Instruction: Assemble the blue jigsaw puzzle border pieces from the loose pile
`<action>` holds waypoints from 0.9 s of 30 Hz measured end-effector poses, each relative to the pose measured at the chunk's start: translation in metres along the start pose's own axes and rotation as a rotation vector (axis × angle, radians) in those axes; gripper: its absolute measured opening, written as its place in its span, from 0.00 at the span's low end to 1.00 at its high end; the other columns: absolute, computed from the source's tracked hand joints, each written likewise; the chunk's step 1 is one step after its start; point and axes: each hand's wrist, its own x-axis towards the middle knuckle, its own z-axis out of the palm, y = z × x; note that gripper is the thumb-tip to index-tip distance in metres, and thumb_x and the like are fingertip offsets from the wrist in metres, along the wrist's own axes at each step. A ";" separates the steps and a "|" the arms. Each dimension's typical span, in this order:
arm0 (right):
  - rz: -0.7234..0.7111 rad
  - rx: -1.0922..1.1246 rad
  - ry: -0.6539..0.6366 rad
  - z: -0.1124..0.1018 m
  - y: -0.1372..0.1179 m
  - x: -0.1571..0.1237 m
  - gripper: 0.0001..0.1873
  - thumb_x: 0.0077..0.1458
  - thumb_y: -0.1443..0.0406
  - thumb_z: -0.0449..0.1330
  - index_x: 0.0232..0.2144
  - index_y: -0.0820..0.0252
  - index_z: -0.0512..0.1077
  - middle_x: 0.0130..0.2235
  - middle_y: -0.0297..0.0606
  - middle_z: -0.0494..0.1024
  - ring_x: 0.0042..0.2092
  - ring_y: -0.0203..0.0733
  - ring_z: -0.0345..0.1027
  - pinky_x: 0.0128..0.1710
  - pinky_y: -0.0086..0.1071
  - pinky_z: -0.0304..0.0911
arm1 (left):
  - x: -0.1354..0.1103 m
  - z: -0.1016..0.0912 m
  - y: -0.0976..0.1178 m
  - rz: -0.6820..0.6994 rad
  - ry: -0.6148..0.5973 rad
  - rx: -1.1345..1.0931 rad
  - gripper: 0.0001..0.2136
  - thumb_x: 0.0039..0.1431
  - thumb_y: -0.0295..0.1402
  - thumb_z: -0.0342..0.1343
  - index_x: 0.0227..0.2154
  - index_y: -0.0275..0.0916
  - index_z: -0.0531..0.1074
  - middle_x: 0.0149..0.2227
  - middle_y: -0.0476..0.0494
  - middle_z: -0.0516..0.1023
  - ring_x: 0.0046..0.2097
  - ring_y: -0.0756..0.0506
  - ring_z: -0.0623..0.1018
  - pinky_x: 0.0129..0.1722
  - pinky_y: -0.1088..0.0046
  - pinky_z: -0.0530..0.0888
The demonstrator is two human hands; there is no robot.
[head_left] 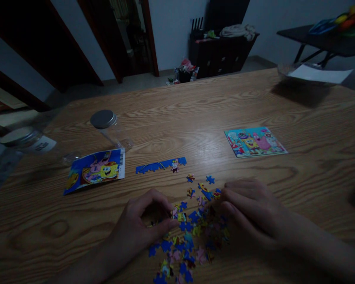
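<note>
Blue jigsaw pieces (pixel 185 226) lie between my left hand (pixel 136 225), curled over them, and my loosely curled right hand (pixel 250 211); neither grasp is certain.

Jigsaw pieces (pixel 185 226) mostly blue, some pink, yellow; tabletop (pixel 62 232) light brown, wood-grained

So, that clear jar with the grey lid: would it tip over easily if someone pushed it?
Probably, yes. The jar looks tall and narrow, so a push near the top could tip it. It seems empty, so it's likely light for its size. Once over, its round body would probably roll on the smooth table.
</note>
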 end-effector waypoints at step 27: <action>0.042 0.107 -0.435 0.017 -0.001 -0.005 0.05 0.61 0.69 0.59 0.38 0.57 0.66 0.33 0.36 0.75 0.30 0.37 0.61 0.27 0.35 0.49 | 0.001 -0.001 -0.001 -0.008 0.008 0.057 0.06 0.58 0.30 0.69 0.39 0.45 0.84 0.34 0.49 0.86 0.35 0.49 0.85 0.36 0.80 0.82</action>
